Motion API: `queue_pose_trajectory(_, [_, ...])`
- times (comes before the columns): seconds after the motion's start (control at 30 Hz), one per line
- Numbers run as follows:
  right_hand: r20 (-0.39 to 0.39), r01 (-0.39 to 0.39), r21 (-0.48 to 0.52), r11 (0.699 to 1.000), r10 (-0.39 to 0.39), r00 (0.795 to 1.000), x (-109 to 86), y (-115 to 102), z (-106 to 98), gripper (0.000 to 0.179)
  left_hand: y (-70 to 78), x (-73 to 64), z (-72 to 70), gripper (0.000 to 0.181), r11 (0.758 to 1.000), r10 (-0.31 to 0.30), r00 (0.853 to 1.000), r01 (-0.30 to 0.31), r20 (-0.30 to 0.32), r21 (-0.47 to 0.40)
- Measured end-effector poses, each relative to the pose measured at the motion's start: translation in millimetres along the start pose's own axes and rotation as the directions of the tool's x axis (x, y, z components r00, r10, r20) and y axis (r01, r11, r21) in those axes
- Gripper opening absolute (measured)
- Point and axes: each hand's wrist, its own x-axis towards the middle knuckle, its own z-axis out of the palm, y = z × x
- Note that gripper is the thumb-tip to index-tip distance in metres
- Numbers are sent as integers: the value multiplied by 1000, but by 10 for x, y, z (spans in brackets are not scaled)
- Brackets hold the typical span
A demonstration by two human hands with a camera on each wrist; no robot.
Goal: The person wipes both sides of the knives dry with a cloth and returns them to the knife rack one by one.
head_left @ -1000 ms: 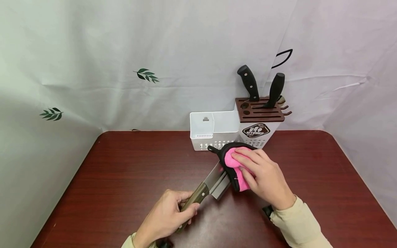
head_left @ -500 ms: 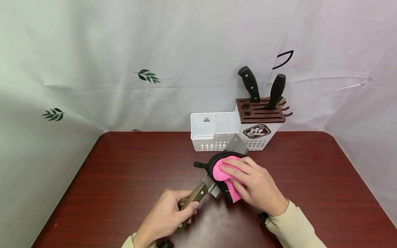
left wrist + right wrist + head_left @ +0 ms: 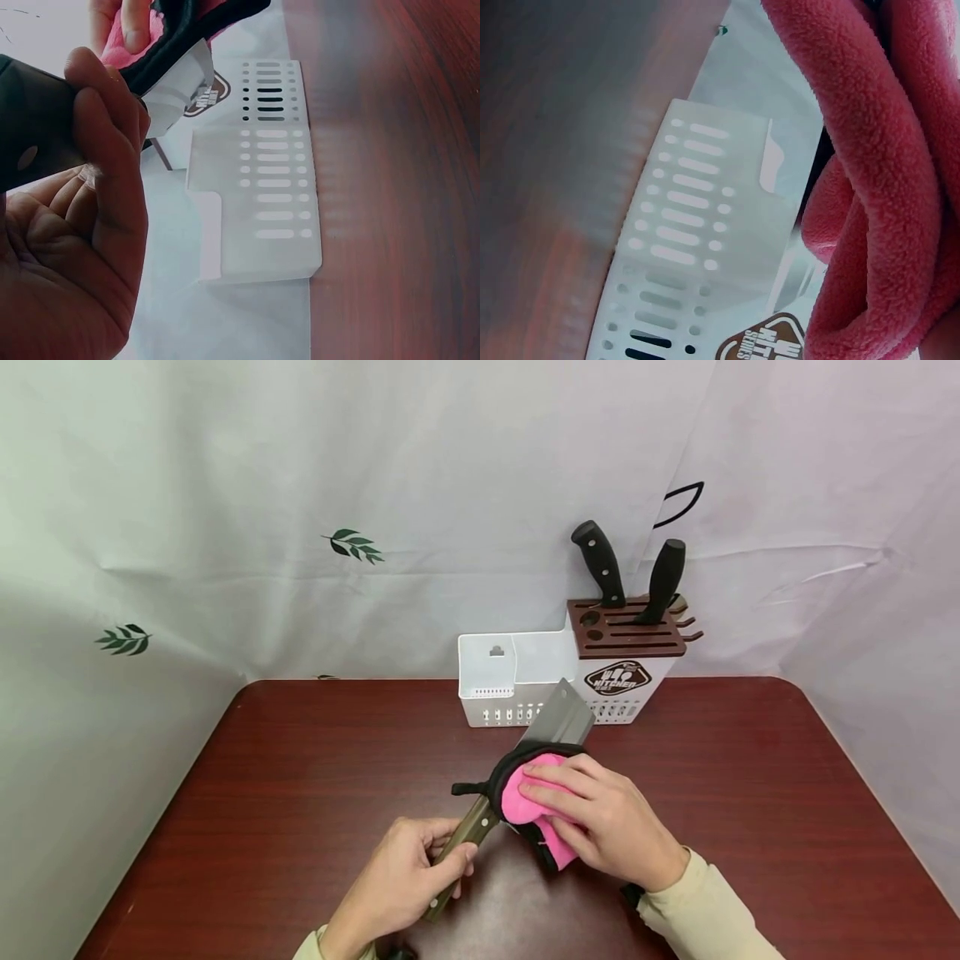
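Note:
My left hand (image 3: pixel 401 872) grips the riveted brownish handle of a cleaver (image 3: pixel 558 714), which is held up at a slant with its broad blade pointing away to the right. A pink cloth with black edging and a loop (image 3: pixel 525 793) is folded over the blade close to the handle. Through it, my right hand (image 3: pixel 607 814) pinches the blade. The blade's far end shows bare beyond the cloth, while the part under it is hidden. In the right wrist view the fluffy cloth (image 3: pixel 885 150) covers most of the fingers.
Behind the blade stands a white perforated holder (image 3: pixel 487 710) with open bins. Its brown slotted top (image 3: pixel 630 643) carries two black-handled knives (image 3: pixel 600 564), with small hooks on the right side. Holder and hands are over a dark red wooden table (image 3: pixel 322 777), backed by a pale curtain.
My right hand has slid the cloth down and left along the blade to the handle, baring the blade's far end. The left hand has kept its grip on the cleaver in about the same place.

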Motion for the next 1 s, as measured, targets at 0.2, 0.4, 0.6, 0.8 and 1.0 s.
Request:
queue_pose_trajectory(0.2, [-17, 19, 18, 1000, -19, 1000, -34, 3, 1, 28, -1, -2, -9, 17, 1000, 16, 1000, -16, -6, 1])
queue_pose_trajectory(0.4, [-29, 24, 24, 999, -23, 999, -53, 41, 0, 27, -2, 5, -8, 18, 1000, 29, 1000, -29, -10, -3])
queue_pose_trajectory(0.6, [-33, -19, 9, 1000, 19, 999, -92, 97, -29, 26, 2, 2, -18, 16, 999, 29, 999, -30, -27, -25])
queue_pose_trajectory(0.8, [-39, -40, -8, 999, 40, 998, -111, 151, -77, 26, 6, -10, -35, 16, 999, 39, 999, -40, -22, -14])
queue_pose_trajectory(1.0, [-61, -99, -22, 995, 98, 993, -151, 233, -128, 28, 11, -15, -38, 16, 999, 43, 999, -43, -13, -9])
